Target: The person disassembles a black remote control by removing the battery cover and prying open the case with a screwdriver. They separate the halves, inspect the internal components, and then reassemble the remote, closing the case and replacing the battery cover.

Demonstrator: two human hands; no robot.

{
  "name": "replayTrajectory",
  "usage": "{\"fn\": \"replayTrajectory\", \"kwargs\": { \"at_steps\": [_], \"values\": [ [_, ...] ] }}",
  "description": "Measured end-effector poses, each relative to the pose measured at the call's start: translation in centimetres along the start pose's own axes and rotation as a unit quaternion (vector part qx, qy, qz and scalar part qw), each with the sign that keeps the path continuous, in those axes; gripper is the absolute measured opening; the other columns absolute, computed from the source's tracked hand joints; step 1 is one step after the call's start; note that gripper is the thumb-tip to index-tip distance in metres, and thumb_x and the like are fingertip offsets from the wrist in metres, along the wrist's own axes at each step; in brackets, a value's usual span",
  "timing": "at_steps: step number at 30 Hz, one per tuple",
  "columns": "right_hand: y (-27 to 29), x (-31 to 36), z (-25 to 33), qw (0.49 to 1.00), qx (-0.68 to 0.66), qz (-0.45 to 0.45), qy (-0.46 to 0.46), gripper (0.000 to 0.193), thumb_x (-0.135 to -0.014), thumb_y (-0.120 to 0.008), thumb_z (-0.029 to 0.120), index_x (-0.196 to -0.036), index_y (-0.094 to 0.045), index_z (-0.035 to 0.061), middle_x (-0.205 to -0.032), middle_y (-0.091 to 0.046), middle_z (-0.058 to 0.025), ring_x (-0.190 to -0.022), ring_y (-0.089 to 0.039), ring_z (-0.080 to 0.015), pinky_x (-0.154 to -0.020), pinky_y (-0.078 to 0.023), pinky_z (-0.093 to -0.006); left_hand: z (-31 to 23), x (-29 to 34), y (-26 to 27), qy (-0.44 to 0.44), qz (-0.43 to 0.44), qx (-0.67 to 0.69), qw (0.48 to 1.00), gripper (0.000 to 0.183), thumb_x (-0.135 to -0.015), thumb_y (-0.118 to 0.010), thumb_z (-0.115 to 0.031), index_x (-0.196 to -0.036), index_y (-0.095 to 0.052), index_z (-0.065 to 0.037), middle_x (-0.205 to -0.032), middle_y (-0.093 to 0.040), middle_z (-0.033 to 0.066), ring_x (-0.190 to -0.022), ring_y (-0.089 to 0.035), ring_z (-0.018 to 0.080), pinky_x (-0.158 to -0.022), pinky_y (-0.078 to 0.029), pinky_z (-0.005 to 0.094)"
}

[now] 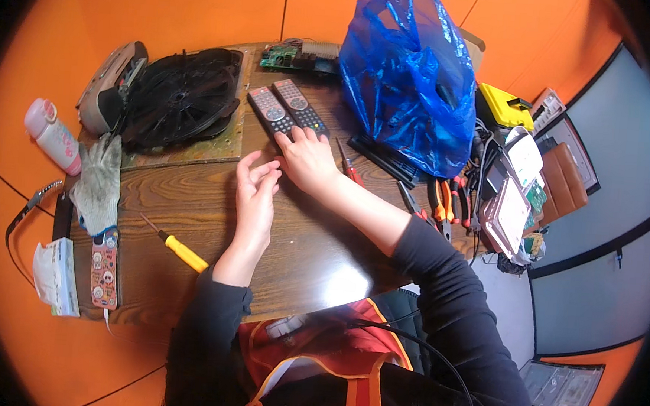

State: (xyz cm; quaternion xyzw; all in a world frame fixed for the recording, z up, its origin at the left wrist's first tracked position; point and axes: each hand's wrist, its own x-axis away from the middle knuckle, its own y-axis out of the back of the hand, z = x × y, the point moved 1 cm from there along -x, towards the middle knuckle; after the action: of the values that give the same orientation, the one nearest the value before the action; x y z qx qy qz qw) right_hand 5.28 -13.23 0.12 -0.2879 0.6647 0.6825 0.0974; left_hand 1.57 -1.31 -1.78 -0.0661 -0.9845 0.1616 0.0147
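Observation:
Two dark remote controls [268, 109] lie side by side, slanted, toward the far middle of the wooden table. My right hand [307, 159] reaches over their near ends, its fingers on the right-hand remote control [295, 101] and the thumb beside the left one. The hand partly hides the near ends of both. Just left of it, my left hand [254, 199] is raised over the table with loosely bent fingers apart and nothing in it. A yellow-handled screwdriver [184, 251] lies left of my left forearm. Another screwdriver with a red handle [350, 167] is right of my right hand.
A blue plastic bag [414, 82] stands at the back right, beside pliers [441, 199], cables and a heap of parts. Back left, a black fan-like part [179, 101] rests on a board [194, 154]. A work glove [99, 182], bottle [53, 138] and power strip [103, 271] line the left.

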Motion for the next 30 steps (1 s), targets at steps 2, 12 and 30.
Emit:
{"fn": "replayTrajectory", "kwargs": {
  "at_steps": [2,12,30],
  "values": [
    [2.4,-0.5,-1.4,0.998,-0.04,-0.04,-0.006,0.021,-0.075,-0.058,0.015,-0.094,-0.055,0.0058,-0.09,-0.056,-0.014,-0.083,-0.056,-0.03,-0.067,-0.046,-0.0412,0.0,-0.1,0.0,0.005,0.007,-0.005,1.0,0.04,-0.089,-0.049,-0.016,-0.126,-0.033,-0.01,-0.112,-0.053,0.0083,-0.1,-0.051,0.015,-0.087,-0.04,0.0309],
    [13.6,-5.4,-19.5,0.923,0.149,0.112,-0.335,0.03,-0.081,-0.05,0.013,-0.109,-0.052,0.0018,-0.108,-0.056,-0.0251,-0.101,-0.056,-0.0359,-0.082,-0.047,-0.0396,-0.3,0.3,-0.3,0.005,0.032,-0.03,0.999,0.04,-0.088,-0.05,-0.016,-0.125,-0.035,-0.008,-0.11,-0.054,0.009,-0.099,-0.052,0.0147,-0.086,-0.04,0.0296],
    [11.2,-2.7,-22.5,0.89,-0.277,0.158,-0.327,0.03,-0.081,-0.05,0.01,-0.11,-0.053,0.0048,-0.087,-0.064,-0.0179,-0.081,-0.064,-0.0238,-0.065,-0.051,-0.0346,-0.1,0.6,-0.5,0.018,0.06,-0.055,0.997,0.032,-0.09,-0.046,-0.014,-0.121,-0.039,-0.008,-0.108,-0.055,0.0078,-0.099,-0.052,0.0132,-0.085,-0.041,0.0272]
  ]
}}
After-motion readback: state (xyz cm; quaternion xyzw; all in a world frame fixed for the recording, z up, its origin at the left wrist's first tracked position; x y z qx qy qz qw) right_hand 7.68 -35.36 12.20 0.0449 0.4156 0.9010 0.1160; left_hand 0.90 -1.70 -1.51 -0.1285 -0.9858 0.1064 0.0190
